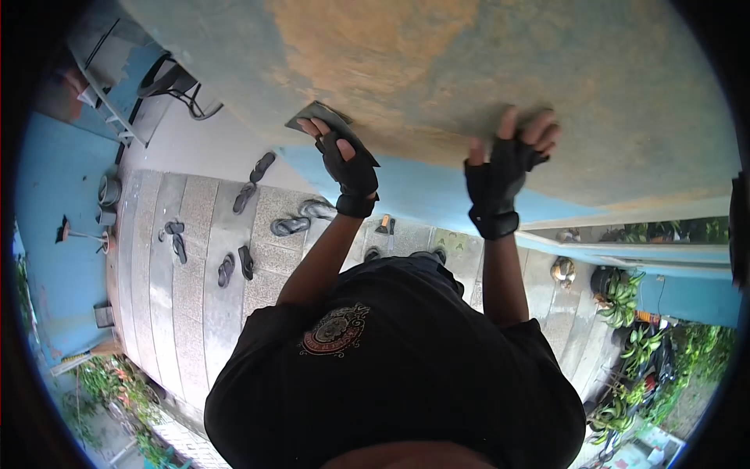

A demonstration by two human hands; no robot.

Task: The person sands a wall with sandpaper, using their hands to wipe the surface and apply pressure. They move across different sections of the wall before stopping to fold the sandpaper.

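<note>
My left hand [344,156], in a black fingerless glove, is closed over a dark sheet of sandpaper [316,112]. The sheet lies against the wall [375,47], whose surface is patchy brown, grey and blue. Its corners stick out past my fingers and palm. Also gloved, my right hand [508,168] is at the wall farther right, fingers spread and slightly blurred, with nothing in it.
Pairs of sandals [291,226] lie scattered on the tiled floor [195,281]. A scraper [384,225] rests near my feet. Potted plants [621,297] stand at the right, a chair [176,82] and a ladder [109,109] at the upper left.
</note>
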